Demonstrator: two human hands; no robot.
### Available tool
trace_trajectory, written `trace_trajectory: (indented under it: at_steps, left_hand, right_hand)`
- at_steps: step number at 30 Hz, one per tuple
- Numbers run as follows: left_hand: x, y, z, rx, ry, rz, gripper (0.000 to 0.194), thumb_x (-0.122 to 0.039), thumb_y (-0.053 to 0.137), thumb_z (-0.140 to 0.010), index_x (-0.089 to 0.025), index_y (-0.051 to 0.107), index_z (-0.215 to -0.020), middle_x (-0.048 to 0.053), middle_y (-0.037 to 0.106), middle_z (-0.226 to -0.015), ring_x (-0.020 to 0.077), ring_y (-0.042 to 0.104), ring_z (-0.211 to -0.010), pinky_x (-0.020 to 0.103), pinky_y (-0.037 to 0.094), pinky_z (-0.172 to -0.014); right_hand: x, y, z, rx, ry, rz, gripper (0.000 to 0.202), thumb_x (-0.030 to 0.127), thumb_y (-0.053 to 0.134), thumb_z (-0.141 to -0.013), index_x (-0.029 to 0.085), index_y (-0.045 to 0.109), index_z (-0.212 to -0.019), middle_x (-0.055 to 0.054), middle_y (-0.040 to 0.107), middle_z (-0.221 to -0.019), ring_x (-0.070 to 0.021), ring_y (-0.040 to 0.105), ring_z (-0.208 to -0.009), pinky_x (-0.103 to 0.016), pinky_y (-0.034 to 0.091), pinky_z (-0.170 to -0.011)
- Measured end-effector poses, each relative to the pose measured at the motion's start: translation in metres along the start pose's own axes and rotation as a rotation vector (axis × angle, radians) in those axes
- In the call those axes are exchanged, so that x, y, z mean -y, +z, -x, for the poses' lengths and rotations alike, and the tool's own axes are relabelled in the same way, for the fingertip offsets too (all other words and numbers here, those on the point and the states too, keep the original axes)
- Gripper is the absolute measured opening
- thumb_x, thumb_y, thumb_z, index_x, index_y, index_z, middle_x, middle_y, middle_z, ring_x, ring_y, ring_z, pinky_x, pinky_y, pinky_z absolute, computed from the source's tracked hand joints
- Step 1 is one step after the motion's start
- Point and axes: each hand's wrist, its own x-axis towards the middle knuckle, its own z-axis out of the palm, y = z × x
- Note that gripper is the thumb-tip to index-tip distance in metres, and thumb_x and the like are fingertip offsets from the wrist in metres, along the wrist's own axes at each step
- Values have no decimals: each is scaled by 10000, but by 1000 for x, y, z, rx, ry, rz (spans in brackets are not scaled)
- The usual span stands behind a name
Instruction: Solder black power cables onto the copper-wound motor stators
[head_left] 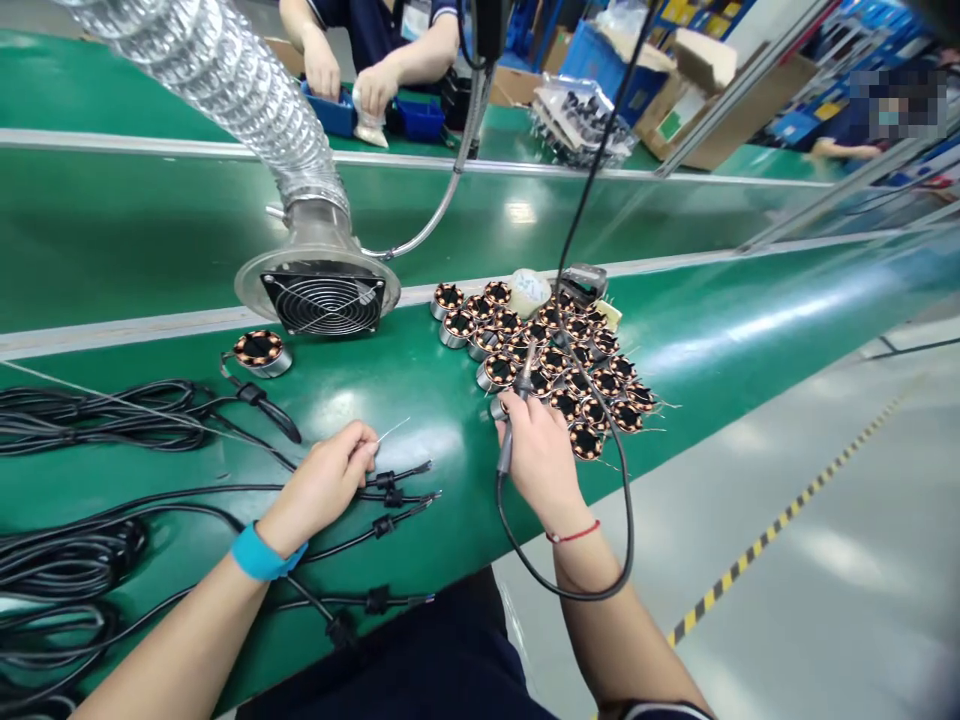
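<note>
My left hand, wearing a blue wristband, pinches a thin length of solder wire whose tip points right. Beneath and beside it lie black cables with stripped ends. My right hand is closed around a soldering iron, tip up, its black cord looping below the wrist. Behind that hand sits a cluster of copper-wound motor stators. A silvery rim by my right fingers is partly hidden; whether they touch it I cannot tell. One separate stator, joined to a cable, rests at the left.
A fume extractor fan hangs from a foil duct at the upper left. Coiled cables cover the left of the green bench. A round pale object stands behind the stators. Across the bench, a co-worker's hands work over blue bins.
</note>
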Motion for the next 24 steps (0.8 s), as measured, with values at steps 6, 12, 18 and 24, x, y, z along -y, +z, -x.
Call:
trace_trajectory:
  at_steps: [6, 12, 18, 24]
  left_hand:
    - [7, 1, -3, -82, -54, 201, 176, -358, 418, -921, -206, 488, -865, -2, 607, -710, 150, 593, -626, 272, 440, -624]
    - [12, 3, -8, -237, -106, 503, 189, -362, 532, -862, -184, 475, -880, -42, 514, -662, 97, 494, -562, 216, 397, -548]
    - [13, -6, -12, -453, -168, 640, 256, -397, 522, -842, -179, 505, -976, -66, 421, -625, 87, 369, -526, 202, 290, -501]
    - [22, -14, -15, -204, -106, 437, 272, -372, 594, -768, -154, 590, -930, -15, 534, -719, 130, 476, -662, 246, 380, -627]
  right_hand:
    - [41, -5, -20, 12, -72, -442, 385, 186, 491, -896, 184, 428, -1275, -97, 629, -1059, -235, 629, -903, -384, 513, -788]
    - [53, 4, -41, 73, -313, -679, 560, 24, 416, -779, 187, 391, -1315, -114, 579, -1259, -233, 555, -1160, -432, 468, -963]
    - [82, 23, -49, 246, -449, -806, 609, 118, 587, -782, 194, 351, -1339, -130, 510, -1344, -253, 481, -1261, -463, 422, -1045]
    - [88, 40, -44, 143, -398, -864, 536, 180, 625, -808, 206, 401, -1295, -115, 579, -1228, -242, 566, -1142, -435, 478, -985]
